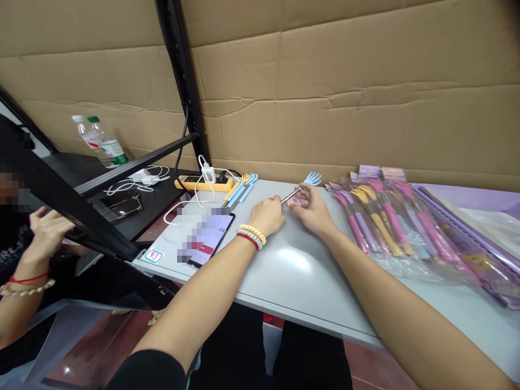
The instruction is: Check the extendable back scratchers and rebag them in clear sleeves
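Note:
My left hand (267,214) rests on the grey table (292,271) with its fingers closed around the metal handle end of a blue hand-shaped back scratcher (312,179). The scratcher's blue claw head points away from me toward the cardboard wall. My right hand (312,210) touches the same handle near a small pink label (293,202) and pinches it there. Bead bracelets circle my left wrist.
Packaged pink, purple and yellow scratchers (382,222) lie in plastic at the right. Three loose scratchers (244,187), a yellow power strip (203,184), a phone (209,238) and chargers lie at the left. A black shelf frame (101,216), two bottles (101,142) and another person's hand (46,230) are further left.

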A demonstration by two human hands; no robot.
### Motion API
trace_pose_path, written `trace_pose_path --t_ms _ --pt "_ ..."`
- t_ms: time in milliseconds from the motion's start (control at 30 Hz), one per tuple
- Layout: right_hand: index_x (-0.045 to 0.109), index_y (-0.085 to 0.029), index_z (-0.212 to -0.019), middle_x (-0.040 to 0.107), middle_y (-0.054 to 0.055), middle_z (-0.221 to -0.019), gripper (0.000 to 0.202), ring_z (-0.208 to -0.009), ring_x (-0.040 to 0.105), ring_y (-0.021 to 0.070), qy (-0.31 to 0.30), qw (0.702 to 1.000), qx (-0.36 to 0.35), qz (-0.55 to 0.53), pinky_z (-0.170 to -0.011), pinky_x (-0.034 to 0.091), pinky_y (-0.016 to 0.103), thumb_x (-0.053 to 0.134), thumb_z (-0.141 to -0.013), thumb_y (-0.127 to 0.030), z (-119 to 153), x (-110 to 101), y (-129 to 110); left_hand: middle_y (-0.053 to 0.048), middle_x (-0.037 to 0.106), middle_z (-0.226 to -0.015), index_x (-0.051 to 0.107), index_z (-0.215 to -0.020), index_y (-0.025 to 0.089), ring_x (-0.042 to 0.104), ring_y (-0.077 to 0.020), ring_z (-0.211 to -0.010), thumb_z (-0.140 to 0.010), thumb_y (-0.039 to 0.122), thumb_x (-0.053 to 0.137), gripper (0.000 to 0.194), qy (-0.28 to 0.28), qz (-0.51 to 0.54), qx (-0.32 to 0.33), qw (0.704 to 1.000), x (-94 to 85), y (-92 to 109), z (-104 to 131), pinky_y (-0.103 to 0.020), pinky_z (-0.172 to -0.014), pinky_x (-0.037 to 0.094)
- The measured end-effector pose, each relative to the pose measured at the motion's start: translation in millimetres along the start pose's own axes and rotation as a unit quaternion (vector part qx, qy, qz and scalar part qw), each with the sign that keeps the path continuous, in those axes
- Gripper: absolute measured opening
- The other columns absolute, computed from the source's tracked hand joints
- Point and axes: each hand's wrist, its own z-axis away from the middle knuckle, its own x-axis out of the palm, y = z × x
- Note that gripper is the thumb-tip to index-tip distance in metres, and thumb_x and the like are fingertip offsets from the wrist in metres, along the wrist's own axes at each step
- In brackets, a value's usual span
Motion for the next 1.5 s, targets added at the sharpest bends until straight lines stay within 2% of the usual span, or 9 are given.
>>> trace_pose_path --t_ms 133,233,400,600,800,933,1133,1333,1500 --pt "0.035 -0.025 -0.105 0.067 0.006 -0.101 0.055 -0.072 0.066 0.0173 0.063 0.976 0.09 -0.187 -0.057 0.053 0.029 0.067 -0.064 -0.043 -2.9 4.0 -4.6 -0.013 0.067 -0.105 0.053 -0.109 0.018 0.065 -0.0252 -0.096 -0.093 0.025 0.036 0.025 0.021 0.015 0.016 1.0 -0.8 1.2 1.3 -0.035 -0.079 0.047" --pt "0.041 -0.023 -0.093 0.068 0.003 -0.084 0.042 -0.058 0.063 0.0135 0.029 0.964 0.148 -0.219 -0.048 0.047 0.023 0.067 -0.069 -0.044 -1.7 2.5 -11.3 -0.01 0.069 -0.103 0.056 -0.108 0.02 0.065 -0.025 -0.094 -0.092 0.029 0.04 0.024 0.044 0.026 0.044 0.998 -0.5 1.1 2.2 -0.034 -0.078 0.047" --pt "0.051 -0.019 -0.084 0.067 0.004 -0.075 0.026 -0.055 0.06 0.0112 -0.004 0.952 0.191 -0.238 -0.045 0.044 0.02 0.068 -0.07 -0.032 1.7 0.0 -18.8 -0.008 0.071 -0.094 0.061 -0.105 0.022 0.066 -0.0251 -0.089 -0.089 0.034 0.045 0.025 0.027 0.028 0.052 0.998 -0.4 -0.8 2.3 -0.034 -0.077 0.048" --pt "0.055 -0.018 -0.088 0.067 0.001 -0.069 0.031 -0.056 0.06 0.0118 -0.024 0.942 0.209 -0.261 -0.046 0.043 0.02 0.069 -0.061 -0.021 3.9 0.5 -22.2 -0.009 0.071 -0.094 0.064 -0.106 0.022 0.066 -0.0242 -0.086 -0.087 0.037 0.047 0.029 0.023 0.036 0.071 0.997 -0.9 -0.7 2.2 -0.034 -0.076 0.048" --pt "0.058 -0.016 -0.083 0.064 0.001 -0.063 0.029 -0.054 0.057 0.0122 -0.021 0.946 0.21 -0.248 -0.046 0.042 0.021 0.07 -0.057 -0.025 3.5 -0.3 -21.9 -0.007 0.071 -0.087 0.066 -0.099 0.022 0.066 -0.0232 -0.08 -0.087 0.044 0.046 0.032 0.008 0.048 0.088 0.995 -0.3 -0.7 3.1 -0.032 -0.072 0.048" --pt "0.059 -0.017 -0.079 0.055 -0.003 -0.056 0.026 -0.047 0.049 0.0097 0.016 0.95 0.196 -0.243 -0.042 0.037 0.021 0.066 -0.058 -0.029 -1.1 -3.4 -20.9 -0.009 0.071 -0.089 0.066 -0.096 0.022 0.066 -0.0251 -0.086 -0.094 0.043 0.03 0.042 0.011 0.046 0.065 0.997 -1.2 -1.0 1.9 -0.035 -0.075 0.048" --pt "0.054 -0.02 -0.077 0.042 -0.006 -0.052 0.021 -0.04 0.037 0.0095 0.09 0.969 0.175 -0.147 -0.038 0.026 0.024 0.058 -0.066 -0.037 -9.7 -14.5 -12.3 -0.014 0.066 -0.11 0.061 -0.109 0.015 0.062 -0.0263 -0.1 -0.085 0.018 0.041 0.032 0.046 -0.002 -0.021 0.999 2.0 -7.2 -2.8 -0.036 -0.083 0.048" --pt "0.062 -0.018 -0.077 0.054 -0.001 -0.053 0.022 -0.053 0.048 0.0153 0.084 0.982 0.119 0.117 -0.054 0.035 0.026 0.049 -0.075 -0.037 -9.0 -16.0 -5.7 -0.011 0.06 -0.122 0.057 -0.121 0.018 0.051 -0.0238 -0.115 -0.09 0.022 0.039 0.036 0.03 -0.017 0.123 0.992 11.5 -1.9 -2.7 -0.037 -0.098 0.041" --pt "0.066 -0.018 -0.079 0.065 0.005 -0.065 0.019 -0.064 0.058 0.0178 0.045 0.97 0.125 0.205 -0.063 0.04 0.027 0.051 -0.076 -0.03 -5.4 -12.8 -10.7 -0.013 0.047 -0.14 0.048 -0.131 0.014 0.042 -0.0254 -0.127 -0.091 0.026 0.038 0.042 0.028 -0.027 0.175 0.984 23.5 8.1 -3.9 -0.04 -0.103 0.036"
